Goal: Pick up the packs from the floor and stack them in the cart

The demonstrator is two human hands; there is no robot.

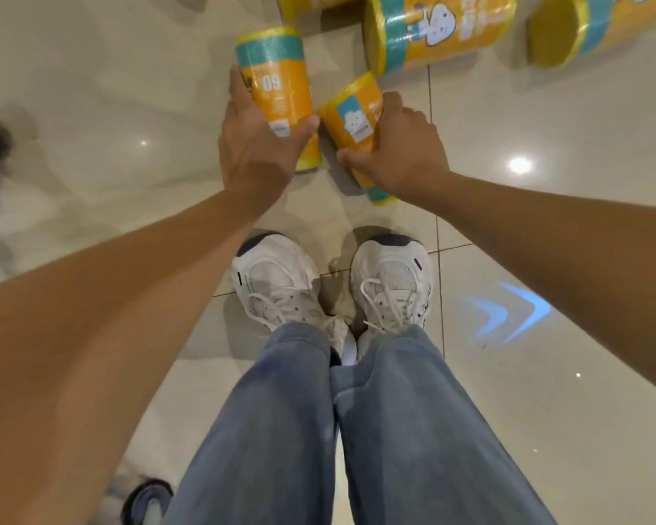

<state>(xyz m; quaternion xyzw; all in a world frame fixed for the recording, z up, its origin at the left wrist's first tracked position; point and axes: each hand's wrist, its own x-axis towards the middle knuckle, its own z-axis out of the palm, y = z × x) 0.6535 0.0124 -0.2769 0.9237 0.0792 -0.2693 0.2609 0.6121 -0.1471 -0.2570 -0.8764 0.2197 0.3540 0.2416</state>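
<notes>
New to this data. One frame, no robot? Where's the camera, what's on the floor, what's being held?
There is no machine here: a person works with bare hands. The single picture comes from a wide-angle camera on their head, looking down past both arms to their white shoes on the tiled floor. The left hand grips the small orange pack marked 60. The right hand grips the small cloud-label pack beside it. Larger orange packs lie ahead. No cart is in view.

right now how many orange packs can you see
5. One pack in the left hand, one in the right hand, three on the floor by the top edge, partly cropped. More may lie out of frame.
</notes>
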